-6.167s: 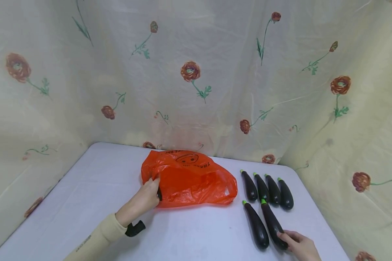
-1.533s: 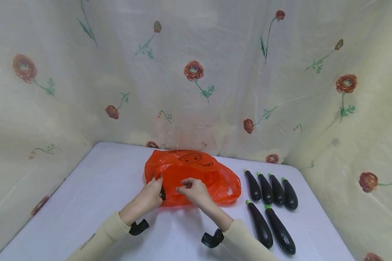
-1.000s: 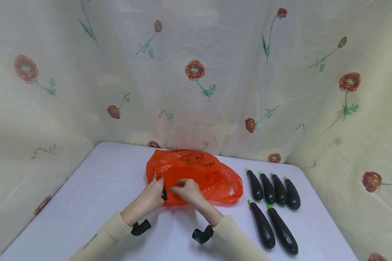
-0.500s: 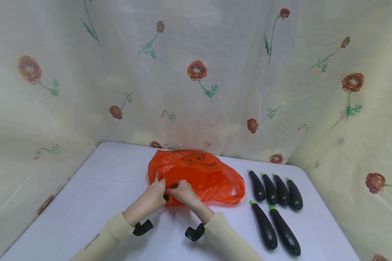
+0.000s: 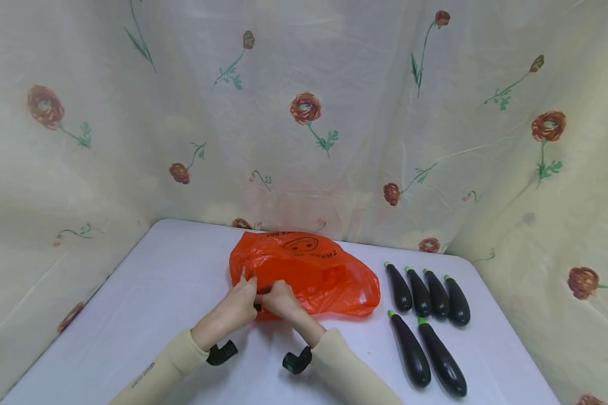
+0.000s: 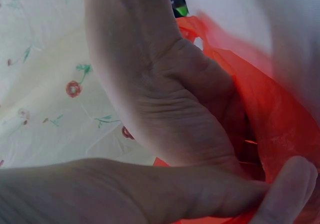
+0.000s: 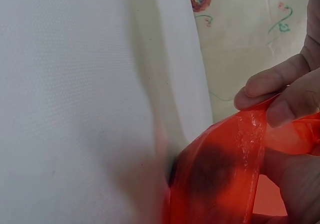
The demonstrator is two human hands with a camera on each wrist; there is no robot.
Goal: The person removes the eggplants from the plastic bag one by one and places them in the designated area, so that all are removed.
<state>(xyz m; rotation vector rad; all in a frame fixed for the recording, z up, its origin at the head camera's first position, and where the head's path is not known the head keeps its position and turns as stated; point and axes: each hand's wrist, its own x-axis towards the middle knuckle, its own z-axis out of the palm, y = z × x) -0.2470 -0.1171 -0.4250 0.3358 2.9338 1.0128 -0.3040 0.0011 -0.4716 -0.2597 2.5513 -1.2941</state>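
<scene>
My left hand [image 5: 237, 301] pinches the edge of an orange-red plastic bag [image 5: 329, 281], holding its mouth open; thumb and finger grip the film in the left wrist view. Close beside it, my right hand [image 5: 284, 301] reaches into the bag's mouth. In the left wrist view that right hand [image 6: 170, 99] goes into the red plastic, its fingertips hidden. A dark blurred shape [image 7: 212, 169] shows through the film in the right wrist view; its kind is unclear. Several dark purple eggplants with green stems, such as a front one [image 5: 443, 360], lie to the right of the bag.
A white-covered table [image 5: 147, 315] carries the bag near its back edge. Several eggplants [image 5: 438, 295] form a row at the back right, with two more in front of it. Flower-printed curtains [image 5: 223, 112] enclose the back and sides.
Earlier the right hand held an eggplant at the front right; that eggplant now lies there released. Since then the right hand has moved left to the bag's mouth. The left hand still grips the bag.
</scene>
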